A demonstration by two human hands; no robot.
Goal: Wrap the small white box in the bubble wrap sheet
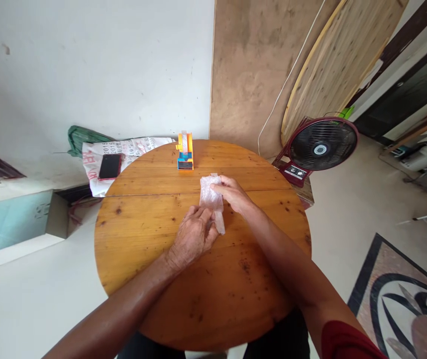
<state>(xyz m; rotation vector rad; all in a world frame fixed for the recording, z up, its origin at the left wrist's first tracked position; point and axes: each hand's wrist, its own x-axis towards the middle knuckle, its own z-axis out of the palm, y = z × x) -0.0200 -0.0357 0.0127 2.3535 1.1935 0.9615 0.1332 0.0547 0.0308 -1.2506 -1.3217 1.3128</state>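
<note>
A small bundle of bubble wrap [209, 193] lies on the round wooden table [142, 224], between both hands. My right hand [232, 192] grips its far right edge, thumb on top and fingers around the side. At its near end, my left hand [194, 232] has curled fingers pressed on the wrap, by a strip of clear tape [219, 223] that sticks out toward me. Whatever the wrap encloses cannot be made out. Beyond the bundle stands an orange and blue tape dispenser [185, 152], with a roll of clear tape in it.
A phone [110, 166] rests on a printed white sack [96, 187] left of the table's far edge. To the right stands a dark red fan [320, 147]. A white wall and a wooden board [251, 70] rise behind the table.
</note>
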